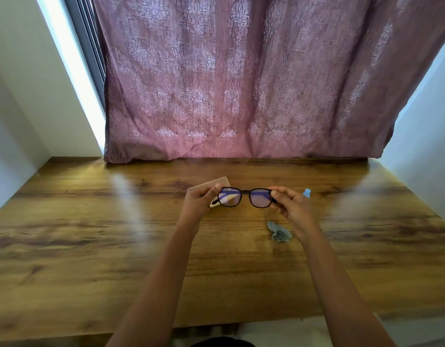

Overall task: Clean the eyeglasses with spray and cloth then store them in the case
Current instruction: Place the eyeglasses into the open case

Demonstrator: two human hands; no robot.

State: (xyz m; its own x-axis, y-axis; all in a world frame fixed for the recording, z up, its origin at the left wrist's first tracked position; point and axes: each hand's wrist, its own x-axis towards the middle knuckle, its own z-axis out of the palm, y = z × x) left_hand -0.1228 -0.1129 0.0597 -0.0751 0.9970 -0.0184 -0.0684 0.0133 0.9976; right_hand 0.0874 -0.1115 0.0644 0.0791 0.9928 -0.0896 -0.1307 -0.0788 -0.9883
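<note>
Both left hand and right hand — fingers curled — pinch the eyeglasses at the ends.

Black-framed eyeglasses held up over wooden table, lenses toward camera. Left hand pinches one end of frame, right hand pinches other end. Beige case lies on table behind left hand, partly hidden. Light-blue top of spray bottle shows just behind right hand. Crumpled grey-blue cloth lies on table beside right wrist. Pink patterned curtain hangs at far edge of table.
</note>
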